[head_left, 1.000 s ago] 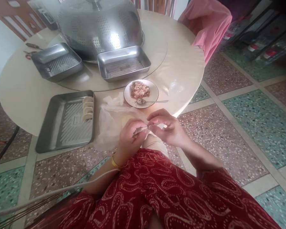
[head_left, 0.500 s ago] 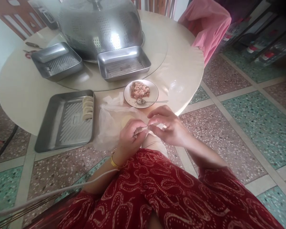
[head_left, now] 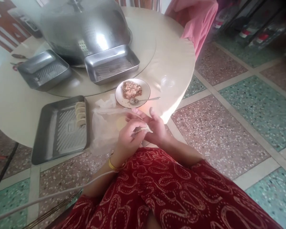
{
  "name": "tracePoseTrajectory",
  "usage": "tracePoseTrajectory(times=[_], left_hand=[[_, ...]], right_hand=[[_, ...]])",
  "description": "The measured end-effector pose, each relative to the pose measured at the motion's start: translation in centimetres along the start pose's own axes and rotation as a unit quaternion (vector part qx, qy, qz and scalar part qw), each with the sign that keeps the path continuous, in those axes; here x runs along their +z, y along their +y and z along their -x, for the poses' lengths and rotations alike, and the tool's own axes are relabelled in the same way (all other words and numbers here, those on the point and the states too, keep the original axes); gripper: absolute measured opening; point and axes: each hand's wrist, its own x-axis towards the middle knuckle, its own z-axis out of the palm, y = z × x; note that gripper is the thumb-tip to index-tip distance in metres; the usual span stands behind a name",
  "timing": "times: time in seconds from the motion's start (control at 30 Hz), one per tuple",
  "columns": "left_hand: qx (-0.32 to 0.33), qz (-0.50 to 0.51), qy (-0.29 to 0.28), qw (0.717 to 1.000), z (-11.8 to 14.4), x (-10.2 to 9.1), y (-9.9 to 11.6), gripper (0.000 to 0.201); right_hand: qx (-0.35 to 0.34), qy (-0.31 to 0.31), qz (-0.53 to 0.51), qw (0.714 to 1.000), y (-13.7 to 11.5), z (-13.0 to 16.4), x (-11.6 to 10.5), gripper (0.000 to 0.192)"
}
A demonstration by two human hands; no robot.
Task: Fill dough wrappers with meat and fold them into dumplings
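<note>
My left hand (head_left: 130, 135) pinches a pale folded dumpling (head_left: 147, 128); most of it is hidden in the fingers, with one edge sticking out to the right. Close behind it, my right hand (head_left: 157, 127) is palm up with fingers stretched and thumb apart, partly covered by the left hand. Beyond the hands stands a white plate (head_left: 145, 87) of minced filling (head_left: 132, 89), with a spoon (head_left: 134, 100) on its rim. A round wrapper (head_left: 120, 123) lies on a thin plastic bag (head_left: 101, 128) left of my hands. Several dumplings (head_left: 80, 114) line the right side of a metal tray (head_left: 47, 149).
Two more metal trays, one on the left (head_left: 58, 71) and one in the middle (head_left: 114, 76), stand before a large domed, perforated metal cover (head_left: 85, 31) on the round table (head_left: 11, 111). A pink cloth (head_left: 197, 22) hangs over a chair. A cable (head_left: 50, 197) crosses at lower left.
My right hand has released its pinch on the dumpling's edge and spread its palm beside and beneath my left hand. My left hand keeps the dumpling. The view has shifted slightly right.
</note>
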Motion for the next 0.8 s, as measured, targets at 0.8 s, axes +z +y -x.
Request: tracePoseTrajectory(times=[0.8], left_hand=[[0.405, -0.294, -0.075, 0.863, -3.7, -0.1, -0.7, 0.005]], right_hand=[[0.033, -0.001, -0.226, 0.974, 0.1, 1.7, -1.2, 0.062]])
